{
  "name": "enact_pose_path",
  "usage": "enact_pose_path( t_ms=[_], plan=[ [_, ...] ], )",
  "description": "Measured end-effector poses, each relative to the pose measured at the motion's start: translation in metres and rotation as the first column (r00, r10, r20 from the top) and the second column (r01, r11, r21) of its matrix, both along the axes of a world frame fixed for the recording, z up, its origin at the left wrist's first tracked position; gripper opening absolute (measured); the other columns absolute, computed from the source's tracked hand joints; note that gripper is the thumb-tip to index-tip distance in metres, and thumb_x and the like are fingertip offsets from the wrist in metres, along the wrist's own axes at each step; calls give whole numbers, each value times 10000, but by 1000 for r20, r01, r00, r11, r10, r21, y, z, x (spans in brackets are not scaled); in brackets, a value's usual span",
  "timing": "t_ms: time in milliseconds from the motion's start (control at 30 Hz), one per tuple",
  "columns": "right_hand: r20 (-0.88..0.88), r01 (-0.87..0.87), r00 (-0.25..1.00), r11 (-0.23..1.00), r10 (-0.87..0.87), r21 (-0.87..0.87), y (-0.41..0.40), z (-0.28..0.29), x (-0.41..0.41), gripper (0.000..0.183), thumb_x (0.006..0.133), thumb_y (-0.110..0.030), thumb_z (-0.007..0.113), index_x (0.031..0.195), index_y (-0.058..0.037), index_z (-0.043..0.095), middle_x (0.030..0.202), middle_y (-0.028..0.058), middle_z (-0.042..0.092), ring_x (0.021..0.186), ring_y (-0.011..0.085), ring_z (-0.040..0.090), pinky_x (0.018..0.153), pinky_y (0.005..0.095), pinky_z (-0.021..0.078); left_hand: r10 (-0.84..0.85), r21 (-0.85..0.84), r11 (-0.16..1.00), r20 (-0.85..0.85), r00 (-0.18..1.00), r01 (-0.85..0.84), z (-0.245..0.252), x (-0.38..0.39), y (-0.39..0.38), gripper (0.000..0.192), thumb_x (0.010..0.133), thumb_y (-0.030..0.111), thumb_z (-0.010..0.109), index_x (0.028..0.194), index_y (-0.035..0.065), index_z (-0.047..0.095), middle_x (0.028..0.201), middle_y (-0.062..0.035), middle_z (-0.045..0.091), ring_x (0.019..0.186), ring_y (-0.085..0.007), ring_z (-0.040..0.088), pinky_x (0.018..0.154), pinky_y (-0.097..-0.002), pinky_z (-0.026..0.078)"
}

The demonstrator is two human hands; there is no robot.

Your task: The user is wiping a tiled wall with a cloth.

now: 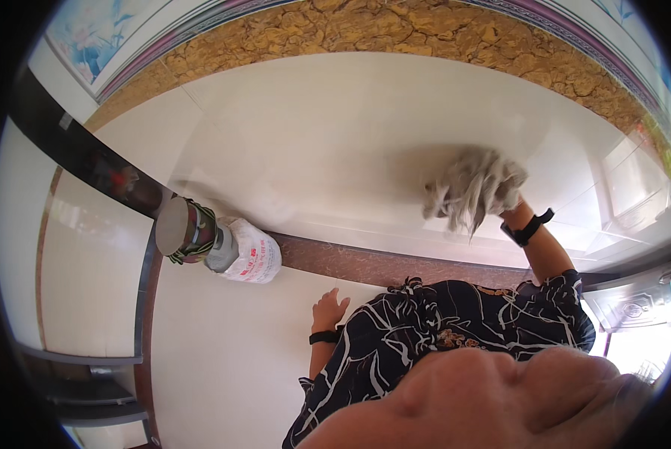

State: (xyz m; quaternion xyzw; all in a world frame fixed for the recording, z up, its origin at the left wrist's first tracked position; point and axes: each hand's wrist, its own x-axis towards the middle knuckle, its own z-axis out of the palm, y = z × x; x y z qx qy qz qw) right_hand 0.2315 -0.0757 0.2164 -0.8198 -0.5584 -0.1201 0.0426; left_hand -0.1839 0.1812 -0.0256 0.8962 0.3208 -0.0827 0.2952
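Note:
A crumpled grey-beige cloth [473, 188] is bunched over my right hand [512, 206] and hides nearly all of its fingers. Cloth and hand are in front of a glossy cream tiled wall [313, 129]; whether they touch it I cannot tell. Lower down and to the left, my left hand [330, 310] has its fingers apart and holds nothing. Each wrist wears a black band.
A round-topped container with a camouflage cover [192, 230] stands at the left beside a white bag with red writing [257, 252]. A reddish-brown stone strip [335, 258] runs behind my body. Dark frames lie farther left.

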Motion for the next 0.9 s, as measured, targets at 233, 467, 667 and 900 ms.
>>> enact_pose_path(
  t_ms=[233,467,667,900],
  plan=[
    [540,-32,617,667,-572,744,-7,148,9,659,788,-430,658,1281,-37,465,1283,167,479,1200,393,396,1007,509,296,121,7,993,-16,993,-120,11,6,-12,568,821,476,519,1247,101,493,1183,-183,556,1041,-354,559,872,-495,410],
    [630,-214,498,619,-596,755,-12,181,-3,644,733,-293,712,1276,-35,479,1213,245,469,1105,430,432,897,516,344,270,5,962,-144,952,-272,26,-31,-7,590,817,471,539,1239,59,504,1190,-200,555,1098,-339,533,911,-445,424],
    [592,-70,614,711,-522,700,47,198,-26,575,733,-210,683,1258,-62,499,1202,235,503,1075,413,490,878,466,395,361,15,933,-49,931,-361,16,-58,21,590,820,482,526,1243,70,506,1207,-187,548,1098,-343,531,908,-471,408],
    [638,-230,580,650,-506,724,232,193,-85,476,712,-68,628,1175,-129,530,1209,208,510,1063,417,512,870,455,447,343,-45,937,-63,937,-346,-5,-134,103,573,830,479,511,1239,77,502,1196,-174,554,1083,-342,536,891,-484,406]
  ],
)
